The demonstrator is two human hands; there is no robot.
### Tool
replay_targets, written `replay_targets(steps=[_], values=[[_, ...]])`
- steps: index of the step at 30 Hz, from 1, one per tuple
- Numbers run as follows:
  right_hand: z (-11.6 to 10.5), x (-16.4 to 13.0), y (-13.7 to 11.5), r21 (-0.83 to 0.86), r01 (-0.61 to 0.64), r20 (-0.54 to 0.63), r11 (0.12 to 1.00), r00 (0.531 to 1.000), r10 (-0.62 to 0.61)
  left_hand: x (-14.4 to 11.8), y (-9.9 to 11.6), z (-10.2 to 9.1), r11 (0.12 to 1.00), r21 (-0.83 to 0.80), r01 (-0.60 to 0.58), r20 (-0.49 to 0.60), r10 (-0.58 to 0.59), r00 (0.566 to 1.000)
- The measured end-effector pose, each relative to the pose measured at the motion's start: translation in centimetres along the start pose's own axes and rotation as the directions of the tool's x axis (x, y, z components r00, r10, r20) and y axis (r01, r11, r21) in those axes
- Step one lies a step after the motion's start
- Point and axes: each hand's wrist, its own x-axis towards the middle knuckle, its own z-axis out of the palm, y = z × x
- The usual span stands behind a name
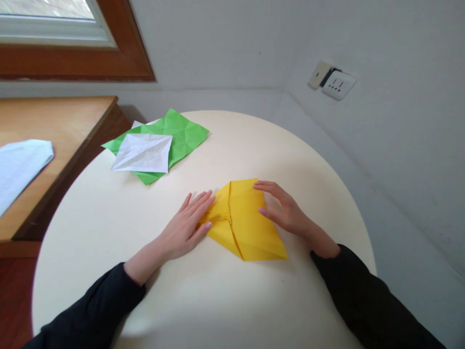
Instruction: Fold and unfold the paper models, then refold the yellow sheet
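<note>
A partly folded sheet of yellow paper (250,218) lies on the round cream table (181,300), with creases and a crumpled fold near its middle. My left hand (185,225) rests flat over the paper's left corner, fingers stretched out and covering that tip. On the other side, my right hand (285,208) is at the paper's right edge, its fingers apart and curved. The fingertips of my right hand are at the upper right edge; whether they press on the paper I cannot tell.
Creased green paper (185,133) lies at the table's back left, with a creased white sheet (143,152) on top. A wooden desk (65,116) stands at the left, bearing a pale blue folded item (23,165). Walls with a socket (339,85) border the table behind and right.
</note>
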Motion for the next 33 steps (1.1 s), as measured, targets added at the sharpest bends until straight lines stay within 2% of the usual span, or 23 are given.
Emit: replay_targets(steps=[5, 10, 16, 21, 26, 33], values=[[0.9, -0.1, -1.3, -0.244, 0.109, 0.294, 0.964, 0.955, -0.034, 0.3, 0.5, 0.3, 0.998, 0.059, 0.007, 0.033, -0.009, 0.999], [1.5, -0.1, -1.3, -0.347, 0.129, 0.393, 0.929, 0.919, 0.019, 0.3, 0.5, 0.5, 0.997, 0.075, 0.020, 0.044, -0.023, 0.999], [1.7, -0.1, -1.1, -0.403, 0.134, 0.416, 0.905, 0.908, 0.051, 0.3, 0.4, 0.8, 0.994, 0.103, 0.023, 0.053, -0.029, 0.998], [1.8, -0.2, -1.2, -0.413, 0.144, 0.386, 0.899, 0.922, 0.030, 0.3, 0.4, 0.8, 0.993, 0.114, 0.027, 0.059, -0.034, 0.998], [1.9, -0.3, -2.2, -0.422, 0.182, 0.279, 0.888, 0.958, -0.064, 0.3, 0.5, 0.8, 0.994, 0.103, 0.031, 0.050, -0.036, 0.998], [2.8, -0.5, -4.0, -0.335, 0.273, 0.334, 0.902, 0.929, -0.158, 0.3, 0.6, 0.6, 0.995, 0.097, 0.023, 0.037, -0.027, 0.999]])
